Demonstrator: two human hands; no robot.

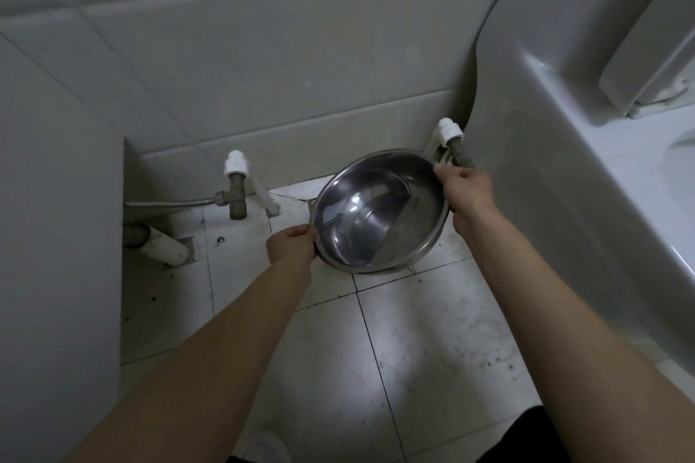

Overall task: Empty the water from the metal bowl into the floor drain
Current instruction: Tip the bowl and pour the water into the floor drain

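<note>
- One round, shiny stainless-steel bowl [380,210] sits at centre frame, held in the air above the pale tiled floor [413,331].
- Bowl orientation: the mouth faces up toward the camera. The bowl is tipped, with its low side toward the lower left of the frame. Its outline reads as a slightly flattened oval, with no marked long axis.
- Water [353,229] lies pooled in the low, left part of the bowl. Its edge is a curved line running from upper right to bottom centre of the bowl's interior, and the inner wall to the right of that line is bare.
- Left grip [291,246], a bare hand, is closed on the bowl's rim at its lower left, fingers curled over the edge.
- Right grip [464,192], also bare, is closed on the rim at its upper right.
- A small metal corner [312,204] shows on the floor just beyond the bowl's left rim; it cannot be identified.
- Two white pipe fittings with grey metal valves stand at the wall base: one [236,177] left of the bowl, one [449,133] just above the right grip.
- One white ceramic toilet [564,124] fills the right side of the frame.
- A faint mark on the bowl's inner right wall is too small to read.
</note>
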